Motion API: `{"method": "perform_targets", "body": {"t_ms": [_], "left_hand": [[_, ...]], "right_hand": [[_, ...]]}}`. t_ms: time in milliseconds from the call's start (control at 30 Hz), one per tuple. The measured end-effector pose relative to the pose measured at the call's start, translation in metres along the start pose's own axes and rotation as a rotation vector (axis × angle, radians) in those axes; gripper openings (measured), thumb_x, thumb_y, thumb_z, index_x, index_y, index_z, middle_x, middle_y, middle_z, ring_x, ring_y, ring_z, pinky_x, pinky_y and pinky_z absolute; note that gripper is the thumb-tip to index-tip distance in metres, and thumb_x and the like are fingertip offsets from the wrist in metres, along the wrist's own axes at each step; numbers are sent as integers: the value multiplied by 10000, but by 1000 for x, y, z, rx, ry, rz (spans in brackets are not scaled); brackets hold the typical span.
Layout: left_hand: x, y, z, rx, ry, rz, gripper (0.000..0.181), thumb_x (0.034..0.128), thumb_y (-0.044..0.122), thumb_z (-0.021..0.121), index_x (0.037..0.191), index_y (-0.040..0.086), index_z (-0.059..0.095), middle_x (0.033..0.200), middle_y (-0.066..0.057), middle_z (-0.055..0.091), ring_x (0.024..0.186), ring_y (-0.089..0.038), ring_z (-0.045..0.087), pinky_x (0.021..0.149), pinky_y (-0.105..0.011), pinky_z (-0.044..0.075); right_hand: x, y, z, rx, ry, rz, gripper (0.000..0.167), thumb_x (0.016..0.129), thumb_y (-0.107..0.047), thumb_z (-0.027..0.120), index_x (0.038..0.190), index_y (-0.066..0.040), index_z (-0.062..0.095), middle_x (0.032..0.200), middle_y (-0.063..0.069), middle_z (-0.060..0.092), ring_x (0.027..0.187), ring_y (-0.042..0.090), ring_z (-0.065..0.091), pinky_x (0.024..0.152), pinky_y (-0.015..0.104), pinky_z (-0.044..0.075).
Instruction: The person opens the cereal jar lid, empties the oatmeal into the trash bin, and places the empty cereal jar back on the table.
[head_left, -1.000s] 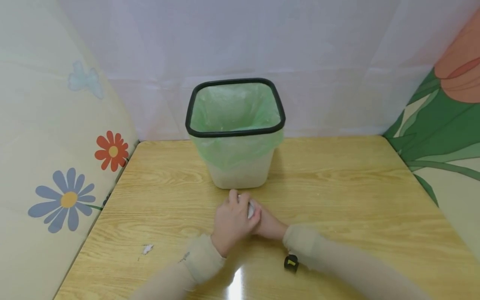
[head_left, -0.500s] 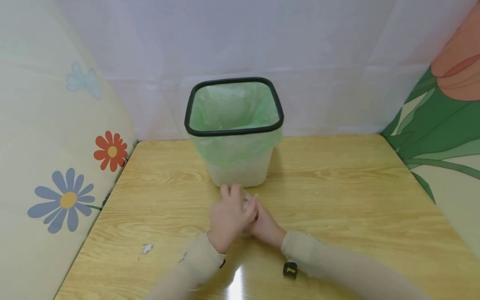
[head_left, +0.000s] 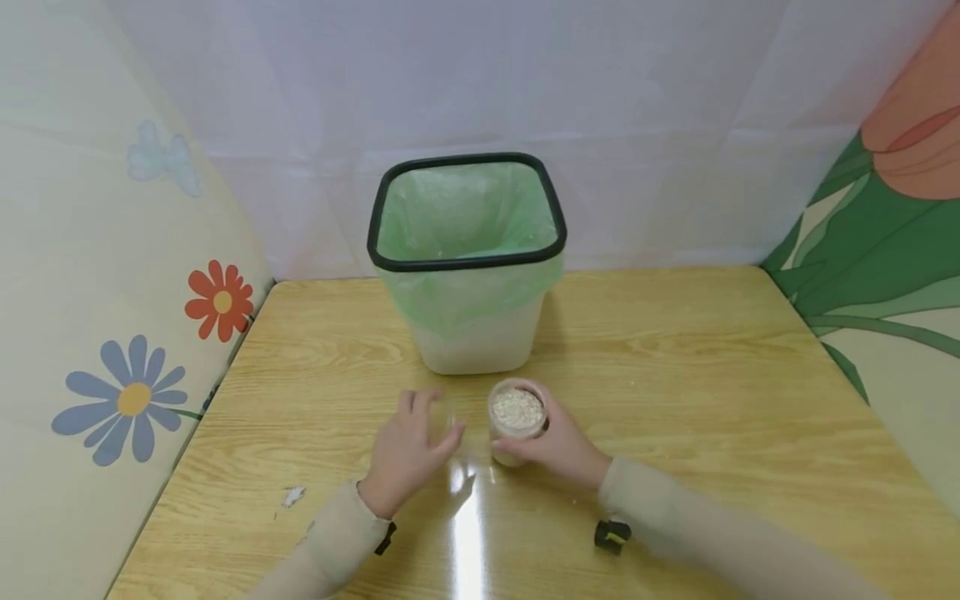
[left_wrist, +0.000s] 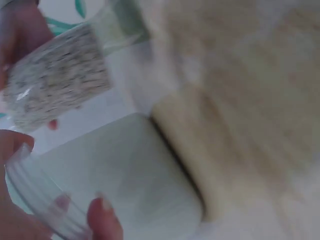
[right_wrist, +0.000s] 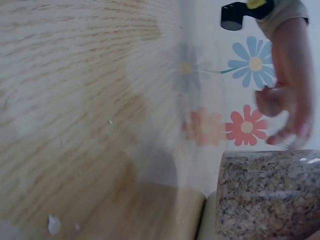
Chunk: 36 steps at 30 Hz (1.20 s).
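Observation:
My right hand [head_left: 566, 446] grips a clear jar [head_left: 517, 412] of pale flakes, fingers and thumb round its side; its mouth is uncovered. To its left, my left hand [head_left: 408, 454] pinches a transparent round lid [left_wrist: 45, 195] between thumb and fingers, apart from the jar. The lid barely shows in the head view. Flakes fill much of the jar [left_wrist: 62, 75] in the left wrist view. In the right wrist view the jar [right_wrist: 270, 195] is at the lower right, with the left hand [right_wrist: 295, 95] above it.
A white bin [head_left: 480, 342] with a black rim [head_left: 468, 265] and green liner stands behind the hands on the wooden table [head_left: 712, 375]. A small white patch [head_left: 293, 497] lies at the left. Flowered sheets hang at both sides, a plain one behind.
The hands were together around the jar; now they are apart, the left moved leftward with the lid and the right slightly rightward with the jar. The jar's mouth has come into view.

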<state>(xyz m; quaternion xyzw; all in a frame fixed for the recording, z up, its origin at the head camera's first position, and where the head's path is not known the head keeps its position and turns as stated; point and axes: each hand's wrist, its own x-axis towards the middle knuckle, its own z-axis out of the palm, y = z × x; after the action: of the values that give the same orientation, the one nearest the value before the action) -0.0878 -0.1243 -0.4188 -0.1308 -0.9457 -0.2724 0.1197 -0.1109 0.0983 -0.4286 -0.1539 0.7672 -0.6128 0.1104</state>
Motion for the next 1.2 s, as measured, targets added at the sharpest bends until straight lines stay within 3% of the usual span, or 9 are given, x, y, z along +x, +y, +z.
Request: {"method": "perform_targets", "body": {"t_ms": [167, 267, 367, 467, 567, 833, 1000, 1200], "left_hand": [[-6, -13, 11, 19, -116, -3, 446, 859, 334, 701, 1126, 11, 548, 951, -168, 526, 448, -48, 339, 374, -183, 308], [-6, -17, 17, 69, -198, 11, 452, 849, 345, 713, 1108, 3, 572, 944, -164, 556, 473, -100, 416, 395, -228, 367], [-5, -19, 21, 143, -274, 46, 474, 852, 370, 705, 1102, -19, 598, 949, -164, 601, 639, -212, 563, 560, -330, 497], [-5, -21, 25, 193, -310, 81, 489, 855, 389, 703, 1093, -28, 612, 962, -162, 623, 832, -297, 602, 754, -411, 506], [-5, -21, 29, 212, -299, 111, 481, 833, 384, 736, 1082, -10, 615, 957, -148, 624, 853, -304, 593, 773, -415, 491], [-5, -20, 32, 198, -242, 216, 502, 731, 268, 838, 1067, -19, 599, 940, -163, 610, 824, -296, 576, 729, -402, 498], [-4, -21, 37, 245, -222, 240, 521, 704, 267, 850, 1070, -6, 599, 954, -156, 612, 847, -290, 586, 768, -393, 499], [-4, -22, 40, 240, -218, 230, 498, 709, 263, 845, 1059, 7, 599, 943, -144, 603, 840, -284, 577, 755, -396, 497]], "right_hand": [[-6, -10, -12, -59, 11, -62, 788, 703, -104, 862, 1359, 4, 440, 1312, 191, 522, 1200, 379, 500, 1020, 563, 364], [-9, -15, -18, -64, 10, -107, 763, 689, -68, 860, 1336, 15, 464, 1294, 186, 542, 1190, 368, 506, 1018, 559, 364], [-13, -19, -23, -68, -12, -160, 742, 685, -55, 858, 1321, 11, 481, 1285, 165, 556, 1179, 298, 518, 1025, 466, 385], [-15, -23, -27, -51, -41, -217, 735, 684, -37, 853, 1317, 21, 484, 1289, 171, 561, 1170, 196, 527, 1020, 324, 388], [-16, -27, -32, -28, -76, -275, 739, 678, -2, 842, 1317, 43, 475, 1302, 177, 558, 1171, 129, 524, 1008, 241, 374], [-19, -32, -43, 29, -159, -413, 750, 642, 87, 811, 1297, 98, 446, 1304, 11, 572, 1180, 153, 523, 1015, 262, 386], [-23, -40, -48, 65, -184, -427, 740, 632, 92, 806, 1277, 117, 445, 1326, 54, 560, 1206, 186, 509, 1035, 285, 375], [-24, -44, -55, 109, -222, -439, 717, 639, 117, 789, 1275, 98, 457, 1332, 113, 551, 1203, 229, 512, 1023, 292, 393]]}}
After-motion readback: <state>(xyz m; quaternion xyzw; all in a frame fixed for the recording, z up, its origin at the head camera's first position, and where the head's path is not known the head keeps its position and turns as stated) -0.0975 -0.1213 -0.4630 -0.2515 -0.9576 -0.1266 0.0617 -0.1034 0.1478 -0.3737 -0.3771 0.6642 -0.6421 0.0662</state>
